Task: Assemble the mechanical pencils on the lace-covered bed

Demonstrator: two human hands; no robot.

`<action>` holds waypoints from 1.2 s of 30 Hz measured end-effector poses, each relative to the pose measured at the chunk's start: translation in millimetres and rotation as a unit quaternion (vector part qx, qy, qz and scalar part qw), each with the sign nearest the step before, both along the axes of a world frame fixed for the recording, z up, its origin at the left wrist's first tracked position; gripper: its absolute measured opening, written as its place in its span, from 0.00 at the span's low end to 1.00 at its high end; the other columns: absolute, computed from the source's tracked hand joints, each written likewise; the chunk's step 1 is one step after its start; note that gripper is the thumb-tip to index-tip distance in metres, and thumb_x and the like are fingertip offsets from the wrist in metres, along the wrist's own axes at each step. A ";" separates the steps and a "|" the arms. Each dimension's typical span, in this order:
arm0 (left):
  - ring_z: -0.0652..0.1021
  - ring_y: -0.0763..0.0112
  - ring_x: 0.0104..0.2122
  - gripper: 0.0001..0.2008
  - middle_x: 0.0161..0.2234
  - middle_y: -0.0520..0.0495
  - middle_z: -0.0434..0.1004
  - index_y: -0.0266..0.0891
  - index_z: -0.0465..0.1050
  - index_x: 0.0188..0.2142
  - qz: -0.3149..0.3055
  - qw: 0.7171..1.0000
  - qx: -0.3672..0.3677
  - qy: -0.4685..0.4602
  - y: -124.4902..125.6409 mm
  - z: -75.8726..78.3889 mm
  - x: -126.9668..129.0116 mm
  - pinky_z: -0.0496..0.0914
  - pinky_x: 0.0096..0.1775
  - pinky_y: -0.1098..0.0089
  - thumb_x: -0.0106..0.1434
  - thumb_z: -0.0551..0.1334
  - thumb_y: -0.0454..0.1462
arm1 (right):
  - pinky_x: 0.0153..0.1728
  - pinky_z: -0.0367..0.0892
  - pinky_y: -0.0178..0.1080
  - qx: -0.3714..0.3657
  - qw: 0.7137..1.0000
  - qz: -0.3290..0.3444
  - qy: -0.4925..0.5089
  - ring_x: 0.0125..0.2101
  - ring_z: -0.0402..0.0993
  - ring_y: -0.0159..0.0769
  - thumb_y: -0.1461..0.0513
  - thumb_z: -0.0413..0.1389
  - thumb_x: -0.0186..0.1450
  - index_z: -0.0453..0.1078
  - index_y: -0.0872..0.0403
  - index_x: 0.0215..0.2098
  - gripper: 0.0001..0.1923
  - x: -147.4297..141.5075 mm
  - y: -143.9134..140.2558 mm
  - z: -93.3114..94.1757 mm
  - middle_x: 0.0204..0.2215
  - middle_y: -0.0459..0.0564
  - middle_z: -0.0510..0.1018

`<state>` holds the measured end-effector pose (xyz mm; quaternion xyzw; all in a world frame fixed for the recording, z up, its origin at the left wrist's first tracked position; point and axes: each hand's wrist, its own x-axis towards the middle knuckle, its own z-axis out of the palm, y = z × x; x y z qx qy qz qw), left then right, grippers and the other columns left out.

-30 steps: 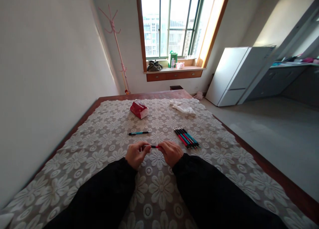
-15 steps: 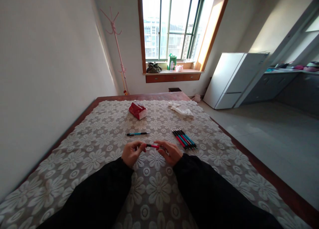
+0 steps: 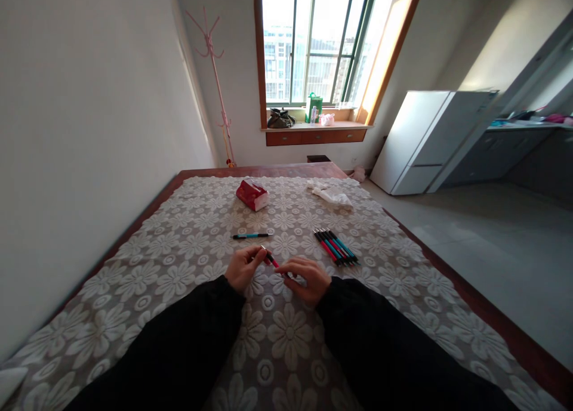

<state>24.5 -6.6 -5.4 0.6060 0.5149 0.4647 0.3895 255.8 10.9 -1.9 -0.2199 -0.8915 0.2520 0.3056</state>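
— Two hands on one pen, is that right?

— Yes. The red pen is pinched between them just above the lace cloth. The left hand has its fingers closed on the upper end, and the right hand has its fingertips closed on the lower end.

— Which way does it lie?

— Its long axis runs from ten o'clock down to four o'clock, the far tip raised toward the left hand. Both hands touch it, but the left hand covers more of the barrel.

— And the others?

— A blue pen lies alone on the surface at twelve o'clock from the left hand, near but apart. A bundle of pens sits at one o'clock from the right hand. A red packet lies farther off, toward the window.
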 end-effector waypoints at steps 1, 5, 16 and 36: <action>0.79 0.64 0.36 0.23 0.33 0.45 0.83 0.37 0.80 0.37 0.004 1.000 0.008 0.016 -0.3 -0.9 0.8 0.72 0.40 0.67 0.66 0.58 0.55 | 0.41 0.67 0.38 0.025 0.999 -0.036 -0.018 0.36 0.73 0.35 0.61 0.53 0.68 0.75 0.51 0.49 0.14 1.3 1.8 -0.3 0.37 0.49 0.80; 0.79 0.62 0.38 0.20 0.42 0.43 0.82 0.38 0.78 0.48 0.063 0.990 0.024 0.128 0.3 -2.7 -1.9 0.73 0.38 0.66 0.66 0.59 0.49 | 0.44 0.65 0.40 0.115 0.962 -0.212 -0.133 0.40 0.73 0.39 0.66 0.53 0.66 0.73 0.53 0.46 0.12 17.2 20.1 1.0 0.40 0.52 0.79; 0.61 0.48 0.66 0.26 0.64 0.38 0.66 0.36 0.63 0.64 0.122 0.884 0.103 0.439 23.7 -12.1 -56.7 0.56 0.65 0.47 0.68 0.55 0.40 | 0.43 0.58 0.43 0.137 0.906 -0.293 -0.273 0.43 0.69 0.44 0.67 0.53 0.64 0.74 0.53 0.45 0.13 53.7 44.8 11.1 0.41 0.53 0.79; 0.82 0.63 0.34 0.16 0.32 0.44 0.83 0.37 0.77 0.39 -0.024 0.999 -0.029 -0.009 -17.1 8.3 25.0 0.75 0.40 0.65 0.60 0.66 0.48 | 0.31 0.66 0.34 -0.035 0.984 -0.141 0.103 0.30 0.72 0.33 0.55 0.53 0.70 0.70 0.53 0.47 0.13 -4.4 0.0 -2.2 0.33 0.49 0.76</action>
